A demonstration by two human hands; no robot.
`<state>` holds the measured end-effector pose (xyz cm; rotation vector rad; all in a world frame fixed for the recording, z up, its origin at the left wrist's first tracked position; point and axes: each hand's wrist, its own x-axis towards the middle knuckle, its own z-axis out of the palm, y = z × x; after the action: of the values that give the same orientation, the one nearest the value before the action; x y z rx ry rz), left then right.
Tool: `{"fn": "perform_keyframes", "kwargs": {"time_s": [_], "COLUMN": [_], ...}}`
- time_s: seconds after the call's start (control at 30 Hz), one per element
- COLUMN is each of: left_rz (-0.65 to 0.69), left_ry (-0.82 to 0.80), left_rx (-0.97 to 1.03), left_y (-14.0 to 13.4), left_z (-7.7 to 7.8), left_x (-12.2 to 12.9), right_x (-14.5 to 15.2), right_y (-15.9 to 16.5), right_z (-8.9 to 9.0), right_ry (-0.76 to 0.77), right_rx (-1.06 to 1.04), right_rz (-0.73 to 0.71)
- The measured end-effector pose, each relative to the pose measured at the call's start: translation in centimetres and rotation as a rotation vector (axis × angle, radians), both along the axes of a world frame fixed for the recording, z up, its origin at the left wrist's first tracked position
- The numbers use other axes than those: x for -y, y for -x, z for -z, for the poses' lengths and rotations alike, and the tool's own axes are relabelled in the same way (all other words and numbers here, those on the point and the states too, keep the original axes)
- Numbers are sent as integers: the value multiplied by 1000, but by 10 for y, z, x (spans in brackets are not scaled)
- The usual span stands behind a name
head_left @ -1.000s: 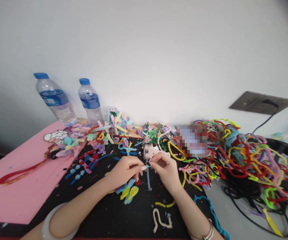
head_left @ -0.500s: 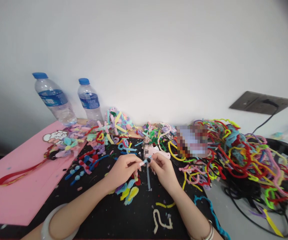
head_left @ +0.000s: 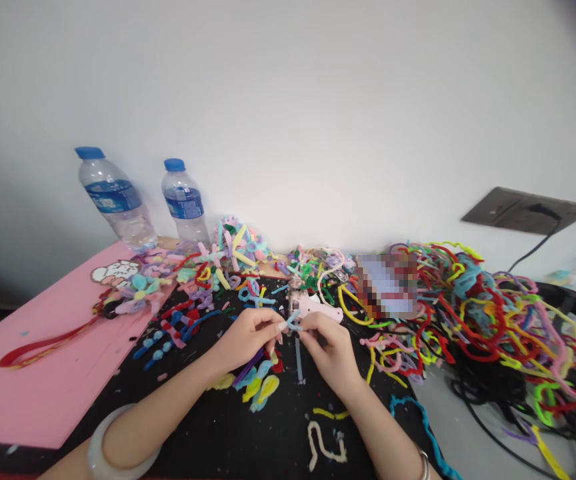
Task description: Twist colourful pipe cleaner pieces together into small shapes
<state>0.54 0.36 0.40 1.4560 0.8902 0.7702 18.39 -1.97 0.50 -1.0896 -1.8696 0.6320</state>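
Between my two hands is a short light-blue pipe cleaner (head_left: 295,321), bent into a small loop or cross. My left hand (head_left: 255,337) pinches its left side between thumb and index finger. On the right side, my right hand (head_left: 331,343) is closed on it with the fingertips. Just below my fingers a straight grey-blue strip (head_left: 299,360) lies on the black mat (head_left: 208,427). Under my left hand sits a bundle of yellow, blue and purple fuzzy pieces (head_left: 261,387). A pale pink tool (head_left: 321,309) lies just behind my right hand, partly hidden by it.
A large tangle of coloured pipe cleaners (head_left: 488,313) fills the right side, with a black cable (head_left: 493,427) below. Two water bottles (head_left: 183,203) stand against the wall at left. Pink board (head_left: 48,393) lies at left; a cream bent pipe cleaner (head_left: 313,443) lies in front.
My right hand has shifted slightly right and its fingers have turned. More of the light-blue pipe cleaner now shows between my hands, forming a crossing shape. The view has moved slightly.
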Motion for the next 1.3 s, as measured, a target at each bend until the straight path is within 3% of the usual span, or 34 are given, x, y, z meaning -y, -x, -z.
{"fn": "perform_keyframes", "kwargs": {"time_s": [0.23,0.47,0.73,0.87,1.13,1.3], "left_rz": [158,193,118,25,-3,-10], "left_ry": [82,134,148,64,-384,-447], "left_rx": [78,60,7,-82,-306,-349], "left_y": [6,5,-2,-6,-3,-3], "left_z": [1,4,7,7,5,7], "left_x": [-5,-4,-1,3,5,10], "right_x": [-6,-6,-6,-5,-3,-3], "right_y": [-5,-4,-2,-2,3,6], "right_z": [-3,-2,10,12,17,19], "right_ry": [15,13,30,29,63,85], "right_rx": [-25,-16,54,129,174,142], "right_rz": [-107,-154,-15,4,37,92]}}
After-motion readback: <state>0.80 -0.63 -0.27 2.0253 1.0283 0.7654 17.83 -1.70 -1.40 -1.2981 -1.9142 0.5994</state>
